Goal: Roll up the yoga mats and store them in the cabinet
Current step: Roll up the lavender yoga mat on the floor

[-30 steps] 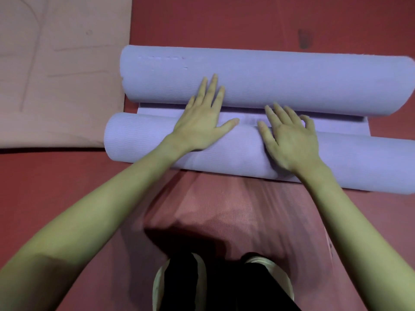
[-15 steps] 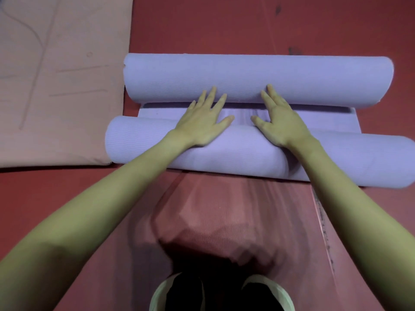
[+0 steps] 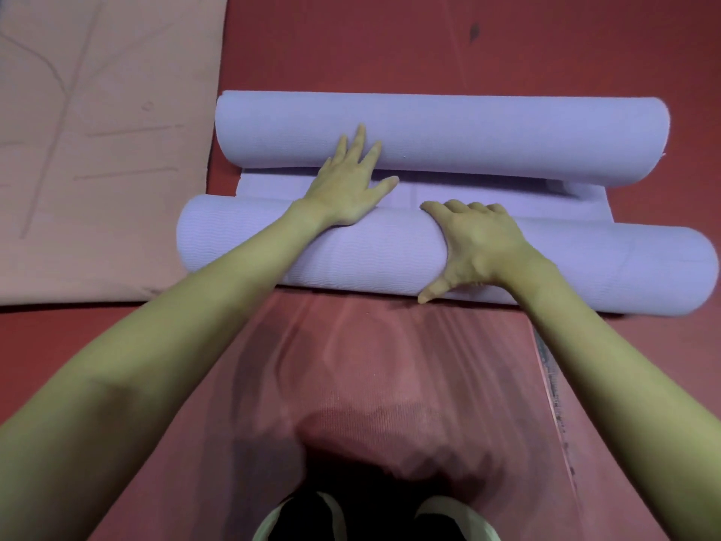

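Red floor [image 3: 390, 44], beige mat [image 3: 97, 150] left, left hand [image 3: 347, 185] flat, right hand [image 3: 472, 244] gripping lilac roll [image 3: 370, 255]

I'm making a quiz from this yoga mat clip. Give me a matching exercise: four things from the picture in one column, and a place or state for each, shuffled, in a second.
Things:
1. left hand
2. right hand
3. far roll
4. beige mat

Places or states:
A. lies flat at the left
B. fingers curled over the near roll
C. lies beyond the flat purple strip
D. fingers straight, tips on the far roll

Pairs: 1-D, 2-B, 3-C, 4-A
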`<state>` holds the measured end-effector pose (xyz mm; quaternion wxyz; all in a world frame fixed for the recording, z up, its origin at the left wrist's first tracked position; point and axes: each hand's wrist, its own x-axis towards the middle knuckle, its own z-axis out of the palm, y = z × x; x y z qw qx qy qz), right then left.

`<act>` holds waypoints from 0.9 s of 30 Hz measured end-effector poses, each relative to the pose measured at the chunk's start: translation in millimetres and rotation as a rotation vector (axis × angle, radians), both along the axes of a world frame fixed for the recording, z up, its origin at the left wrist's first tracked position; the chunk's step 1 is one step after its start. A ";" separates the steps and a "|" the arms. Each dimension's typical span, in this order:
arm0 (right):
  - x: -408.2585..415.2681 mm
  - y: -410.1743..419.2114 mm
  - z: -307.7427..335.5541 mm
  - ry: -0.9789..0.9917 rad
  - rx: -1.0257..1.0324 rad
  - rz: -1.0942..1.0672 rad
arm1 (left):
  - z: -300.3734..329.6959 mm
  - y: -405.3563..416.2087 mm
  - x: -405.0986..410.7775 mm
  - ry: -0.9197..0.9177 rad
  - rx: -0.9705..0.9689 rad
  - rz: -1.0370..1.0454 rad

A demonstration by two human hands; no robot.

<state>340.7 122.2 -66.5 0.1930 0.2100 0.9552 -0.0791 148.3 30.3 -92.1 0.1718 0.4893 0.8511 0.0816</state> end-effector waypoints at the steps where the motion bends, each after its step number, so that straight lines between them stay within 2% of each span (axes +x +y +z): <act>1: -1.5 2.2 0.0 0.010 0.008 0.017 | 2.2 -4.2 2.8 -0.004 -0.001 -0.008; 4: -1.1 5.5 1.7 0.067 0.019 0.049 | 9.4 -22.4 13.3 -0.009 -0.016 -0.020; 10: 22.9 -16.5 11.3 0.025 -0.059 0.059 | 16.4 -69.0 48.1 0.019 -0.077 -0.096; 15: 51.4 -33.9 7.9 0.000 -0.221 0.029 | 13.2 -100.4 84.0 0.081 -0.131 -0.135; 19: 50.2 -33.2 5.2 -0.016 -0.270 0.010 | 8.6 -104.3 92.4 0.117 -0.120 -0.134; 21: 51.8 -30.6 6.2 0.050 -0.303 -0.017 | 5.6 -98.1 86.1 0.115 -0.092 -0.112; 23: 58.2 -27.0 5.7 0.205 -0.326 -0.067 | 1.3 -87.0 74.4 0.093 -0.084 -0.081; 25: 65.3 -25.7 0.6 0.334 -0.275 -0.092 | -1.4 -72.2 58.1 0.037 -0.078 -0.042; 27: 67.1 -28.3 -6.8 0.357 -0.151 -0.103 | -3.1 -57.4 43.1 -0.010 -0.084 -0.022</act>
